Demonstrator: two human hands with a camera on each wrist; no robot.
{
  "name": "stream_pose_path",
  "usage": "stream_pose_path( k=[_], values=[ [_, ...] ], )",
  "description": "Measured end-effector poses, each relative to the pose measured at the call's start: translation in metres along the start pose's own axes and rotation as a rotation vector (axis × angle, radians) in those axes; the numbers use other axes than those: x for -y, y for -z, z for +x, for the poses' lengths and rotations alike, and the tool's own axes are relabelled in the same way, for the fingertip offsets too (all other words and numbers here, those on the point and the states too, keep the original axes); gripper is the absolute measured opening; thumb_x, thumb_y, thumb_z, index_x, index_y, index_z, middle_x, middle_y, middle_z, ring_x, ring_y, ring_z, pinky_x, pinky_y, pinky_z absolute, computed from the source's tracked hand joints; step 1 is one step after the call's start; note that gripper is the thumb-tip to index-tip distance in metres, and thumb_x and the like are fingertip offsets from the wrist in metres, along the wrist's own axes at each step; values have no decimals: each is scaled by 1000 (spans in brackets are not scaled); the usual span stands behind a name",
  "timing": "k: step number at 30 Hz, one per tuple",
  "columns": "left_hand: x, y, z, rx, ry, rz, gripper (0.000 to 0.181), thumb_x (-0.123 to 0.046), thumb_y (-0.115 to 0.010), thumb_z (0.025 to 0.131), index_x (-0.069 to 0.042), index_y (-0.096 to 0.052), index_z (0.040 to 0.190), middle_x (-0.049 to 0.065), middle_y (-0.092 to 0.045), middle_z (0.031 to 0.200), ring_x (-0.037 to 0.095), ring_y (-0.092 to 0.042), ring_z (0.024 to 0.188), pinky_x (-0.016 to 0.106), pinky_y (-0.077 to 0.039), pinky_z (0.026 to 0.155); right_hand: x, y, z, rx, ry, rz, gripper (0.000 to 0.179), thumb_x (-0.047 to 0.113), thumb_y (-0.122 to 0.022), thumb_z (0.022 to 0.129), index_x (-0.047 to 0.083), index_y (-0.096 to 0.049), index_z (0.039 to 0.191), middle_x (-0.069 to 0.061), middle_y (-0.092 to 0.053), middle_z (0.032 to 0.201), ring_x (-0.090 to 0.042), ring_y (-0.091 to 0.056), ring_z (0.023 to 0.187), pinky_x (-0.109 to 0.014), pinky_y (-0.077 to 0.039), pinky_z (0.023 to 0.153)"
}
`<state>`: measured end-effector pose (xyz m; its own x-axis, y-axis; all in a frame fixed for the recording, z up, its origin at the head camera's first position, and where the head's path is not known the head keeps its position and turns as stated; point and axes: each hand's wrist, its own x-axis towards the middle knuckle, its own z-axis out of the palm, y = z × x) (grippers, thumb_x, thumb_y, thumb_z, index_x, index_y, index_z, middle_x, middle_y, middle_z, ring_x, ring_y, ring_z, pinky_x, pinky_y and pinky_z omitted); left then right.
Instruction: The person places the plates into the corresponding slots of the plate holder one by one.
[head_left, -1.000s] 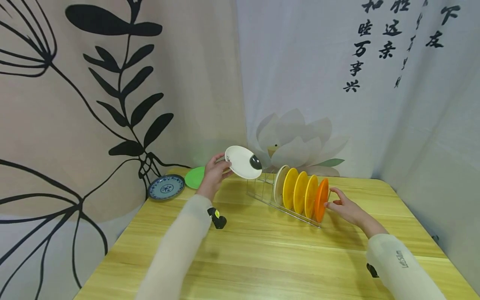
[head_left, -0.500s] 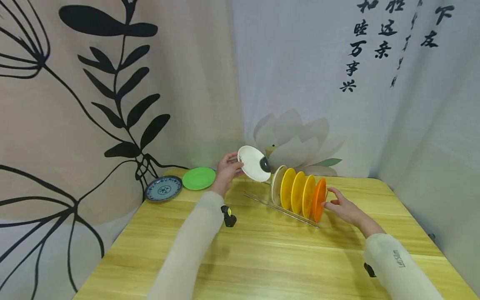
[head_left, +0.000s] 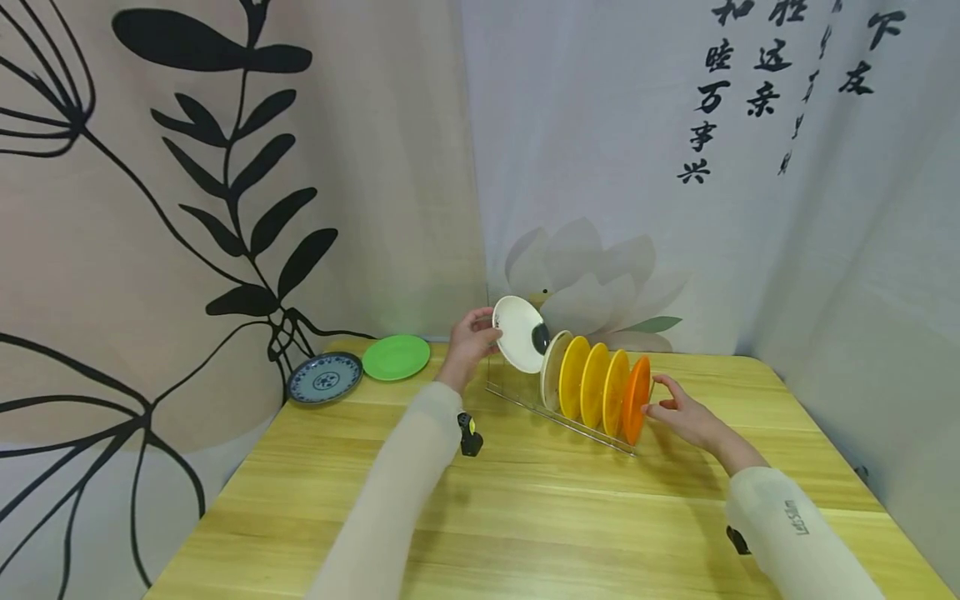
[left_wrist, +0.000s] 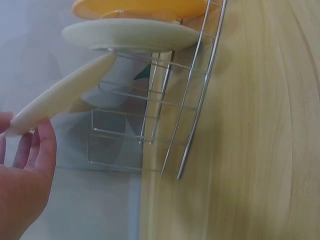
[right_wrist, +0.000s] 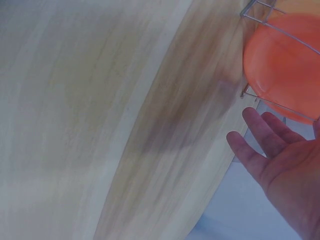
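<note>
My left hand [head_left: 472, 340] pinches a small white plate [head_left: 517, 332] with a dark patch by its rim, fingers on one side and thumb on the other. Tilted, the plate [left_wrist: 67, 92] is above the left part of a wire dish rack [head_left: 558, 421], its lower edge close beside a cream plate [head_left: 553, 371]. Past the cream plate stand several yellow plates [head_left: 596, 383] and, at the right end, an orange plate [head_left: 636, 400]. There my right hand [head_left: 686, 417] holds the rack's end wire between thumb and forefinger, other fingers spread [right_wrist: 287, 165].
Flat at the back left of the wooden table [head_left: 570, 517] lie a green plate [head_left: 396, 357] and a blue patterned plate [head_left: 326, 378]. A printed curtain [head_left: 390, 167] hangs right behind the table's back edge.
My left hand has moved right with the white plate, from left of the rack to over its left part, and the plate has turned steeper. My right hand has stayed at the rack's end.
</note>
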<state>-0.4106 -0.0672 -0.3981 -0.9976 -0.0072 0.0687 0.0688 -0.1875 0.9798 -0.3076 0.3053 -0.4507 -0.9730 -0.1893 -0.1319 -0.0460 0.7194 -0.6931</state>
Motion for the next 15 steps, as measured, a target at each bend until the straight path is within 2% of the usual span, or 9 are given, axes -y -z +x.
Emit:
stream_pose_path(
  k=[4, 7, 10, 15],
  values=[
    [1, -5, 0, 17, -10, 22, 48, 11, -62, 87, -4, -57, 132, 20, -58, 128, 30, -61, 106, 41, -57, 86, 1, -1, 0, -2, -8, 1, 82, 50, -50, 99, 9, -9, 157, -41, -34, 144, -57, -44, 125, -67, -42, 97],
    [2, -8, 0, 23, -14, 30, 45, 9, -62, 89, -4, -57, 132, 19, -59, 127, 31, -62, 106, 46, -55, 89, 1, -1, 0, -3, -15, -2, 82, 51, -50, 99, 9, -10, 157, -41, -34, 144, -57, -44, 125, -67, -41, 98],
    [4, -10, 0, 19, -14, 40, 43, 7, -63, 90, -5, -58, 131, 18, -60, 125, 28, -62, 102, 49, -54, 91, 1, -1, 0, -3, -17, -1, 82, 52, -51, 99, 10, -10, 157, -41, -34, 145, -57, -43, 125, -68, -41, 98],
    [8, -15, -2, 23, -13, 24, 43, 7, -66, 90, -2, -57, 131, 20, -60, 123, 22, -63, 95, 46, -55, 90, 2, 0, 0, 0, -11, -3, 83, 54, -50, 99, 10, -10, 157, -41, -34, 144, -57, -43, 125, -68, -41, 96]
  ],
)
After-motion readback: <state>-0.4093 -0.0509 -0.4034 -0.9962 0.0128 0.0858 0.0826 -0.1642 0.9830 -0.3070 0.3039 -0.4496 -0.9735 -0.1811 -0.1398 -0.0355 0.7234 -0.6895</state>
